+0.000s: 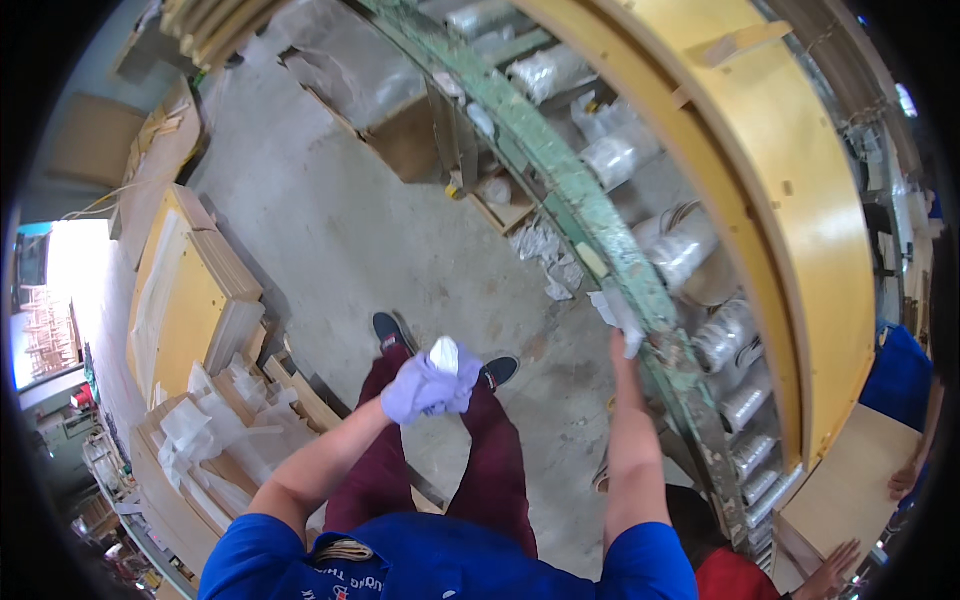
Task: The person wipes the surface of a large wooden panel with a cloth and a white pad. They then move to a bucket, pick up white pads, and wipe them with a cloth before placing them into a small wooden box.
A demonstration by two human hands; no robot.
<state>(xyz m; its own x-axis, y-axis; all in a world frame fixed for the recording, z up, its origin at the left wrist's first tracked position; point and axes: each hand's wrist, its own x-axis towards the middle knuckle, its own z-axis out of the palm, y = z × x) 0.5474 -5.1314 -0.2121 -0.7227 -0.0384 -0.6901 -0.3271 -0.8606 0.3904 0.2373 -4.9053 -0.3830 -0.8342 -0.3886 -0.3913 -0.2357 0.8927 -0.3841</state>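
Left hand (432,385), in a pale glove, grips a white bottle (444,353) over concrete floor (350,220). Right hand (625,335) presses a white cloth (617,312) against the green shelf rail (590,230), right. Plywood stacks (190,300) left.

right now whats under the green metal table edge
Below the green table edge sit shelves of clear plastic bags holding bundled parts, their contents too blurred to name. The right hand presses a white cloth on the edge, hiding that spot.
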